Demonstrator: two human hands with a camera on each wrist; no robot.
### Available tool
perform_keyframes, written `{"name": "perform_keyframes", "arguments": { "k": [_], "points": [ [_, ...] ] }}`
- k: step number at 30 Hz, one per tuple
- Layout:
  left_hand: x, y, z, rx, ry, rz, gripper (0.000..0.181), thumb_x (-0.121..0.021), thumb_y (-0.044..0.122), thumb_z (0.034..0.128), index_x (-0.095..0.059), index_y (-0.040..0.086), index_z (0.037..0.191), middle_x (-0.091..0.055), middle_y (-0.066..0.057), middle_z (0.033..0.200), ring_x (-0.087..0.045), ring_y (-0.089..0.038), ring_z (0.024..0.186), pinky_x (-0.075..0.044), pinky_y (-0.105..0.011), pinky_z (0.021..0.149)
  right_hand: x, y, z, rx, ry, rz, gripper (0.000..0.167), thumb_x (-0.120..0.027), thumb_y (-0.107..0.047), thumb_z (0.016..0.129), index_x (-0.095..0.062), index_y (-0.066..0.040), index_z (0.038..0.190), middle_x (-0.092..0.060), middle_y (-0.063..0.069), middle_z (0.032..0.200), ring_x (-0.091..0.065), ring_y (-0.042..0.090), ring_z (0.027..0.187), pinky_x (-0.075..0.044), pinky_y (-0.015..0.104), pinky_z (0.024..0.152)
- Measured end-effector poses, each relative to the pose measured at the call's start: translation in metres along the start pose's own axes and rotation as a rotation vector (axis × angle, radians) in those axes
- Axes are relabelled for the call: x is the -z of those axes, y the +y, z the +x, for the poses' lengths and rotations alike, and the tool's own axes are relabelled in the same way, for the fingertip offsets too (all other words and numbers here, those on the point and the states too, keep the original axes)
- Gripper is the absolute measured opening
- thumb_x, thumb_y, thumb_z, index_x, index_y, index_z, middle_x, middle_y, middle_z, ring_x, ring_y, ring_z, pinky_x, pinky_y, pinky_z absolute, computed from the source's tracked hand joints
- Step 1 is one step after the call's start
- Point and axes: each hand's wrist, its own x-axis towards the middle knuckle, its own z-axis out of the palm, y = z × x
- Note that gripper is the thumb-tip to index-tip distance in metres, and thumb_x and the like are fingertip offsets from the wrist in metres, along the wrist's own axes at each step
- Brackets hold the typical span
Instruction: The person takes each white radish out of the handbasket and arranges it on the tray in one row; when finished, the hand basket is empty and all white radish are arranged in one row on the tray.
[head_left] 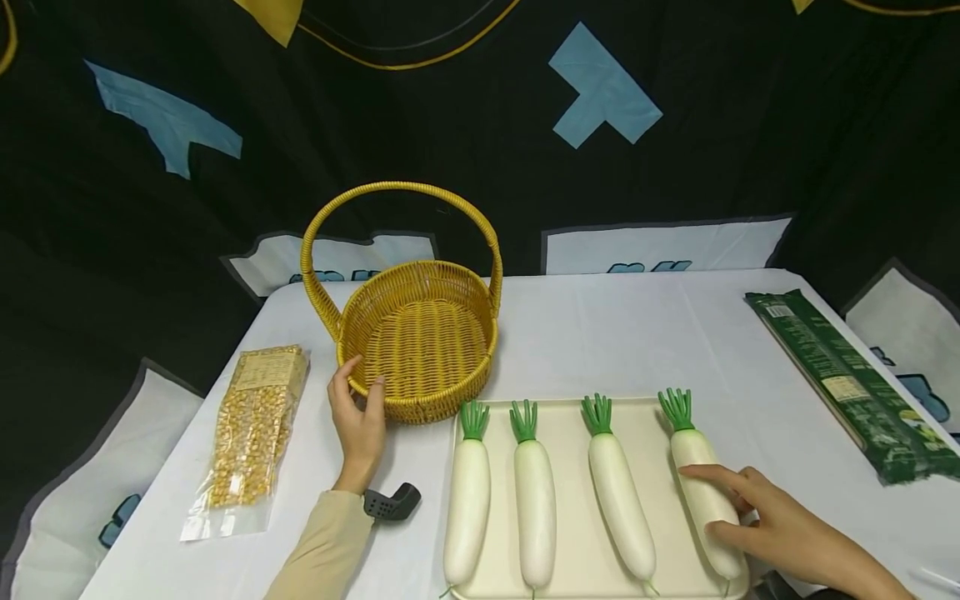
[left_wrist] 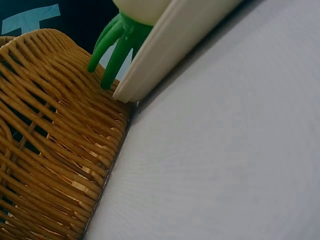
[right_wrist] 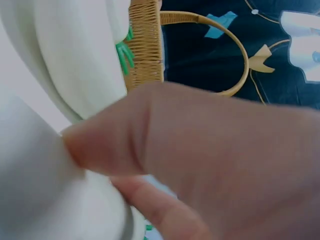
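Observation:
Four-leaf-topped white radishes lie side by side on a cream tray [head_left: 570, 500], their green tops toward the back. My right hand [head_left: 772, 521] grips the rightmost white radish [head_left: 701, 475] across its middle, thumb on the near side and index finger beyond. In the right wrist view the thumb of my right hand [right_wrist: 165, 145] presses the white radish [right_wrist: 45, 185]. My left hand [head_left: 362, 425] holds the front left rim of a yellow wicker basket [head_left: 420, 342], which stands upright behind the tray. The left wrist view shows the basket's woven side [left_wrist: 55, 125], but not the hand.
At the left lies a clear bag of corn kernels [head_left: 251, 429]. A flat green package [head_left: 847, 375] lies at the right edge of the white table [head_left: 622, 333]. Dark patterned cloth [head_left: 465, 100] hangs behind. The basket's tall handle [head_left: 401, 187] arches upward.

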Motion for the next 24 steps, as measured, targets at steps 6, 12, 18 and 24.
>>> {"name": "perform_keyframes", "arguments": {
  "k": [6, 12, 18, 24],
  "points": [
    [0.001, 0.0, 0.0, 0.003, -0.001, 0.0, 0.042, -0.049, 0.004, 0.0871, -0.041, -0.005, 0.127, -0.031, -0.029, 0.13, -0.033, -0.043, 0.122, -0.03, -0.053, 0.099, -0.004, 0.003, -0.002, -0.005, -0.001, -0.058, 0.055, -0.053, -0.021, 0.091, -0.031, -0.017, 0.141, -0.036, 0.01, 0.086, -0.034, 0.003, 0.069, -0.038, 0.021, 0.054],
    [0.0, 0.0, 0.0, 0.007, -0.002, -0.013, 0.041, -0.049, 0.003, 0.0866, -0.042, -0.003, 0.126, -0.031, -0.029, 0.129, -0.034, -0.043, 0.12, -0.031, -0.052, 0.098, -0.008, 0.0, -0.001, -0.008, -0.021, -0.045, 0.054, -0.05, -0.026, 0.093, -0.029, -0.013, 0.141, -0.032, 0.016, 0.096, -0.034, 0.004, 0.068, -0.036, 0.021, 0.053],
    [0.0, 0.0, 0.001, 0.003, -0.009, -0.01, 0.041, -0.049, 0.005, 0.0876, -0.042, -0.003, 0.127, -0.031, -0.029, 0.129, -0.033, -0.042, 0.121, -0.03, -0.052, 0.098, -0.012, -0.005, 0.002, -0.025, 0.026, -0.107, 0.053, -0.049, -0.03, 0.092, -0.032, -0.012, 0.138, -0.03, 0.02, 0.108, -0.038, 0.0, 0.066, -0.035, 0.02, 0.053],
    [0.001, -0.001, 0.0, 0.003, -0.007, -0.009, 0.041, -0.049, 0.004, 0.0869, -0.041, -0.004, 0.126, -0.031, -0.029, 0.129, -0.035, -0.042, 0.119, -0.032, -0.051, 0.097, -0.015, -0.008, 0.002, -0.043, 0.08, -0.172, 0.052, -0.051, -0.033, 0.091, -0.035, -0.014, 0.136, -0.032, 0.02, 0.11, -0.038, -0.001, 0.066, -0.035, 0.019, 0.053]
  ]
}}
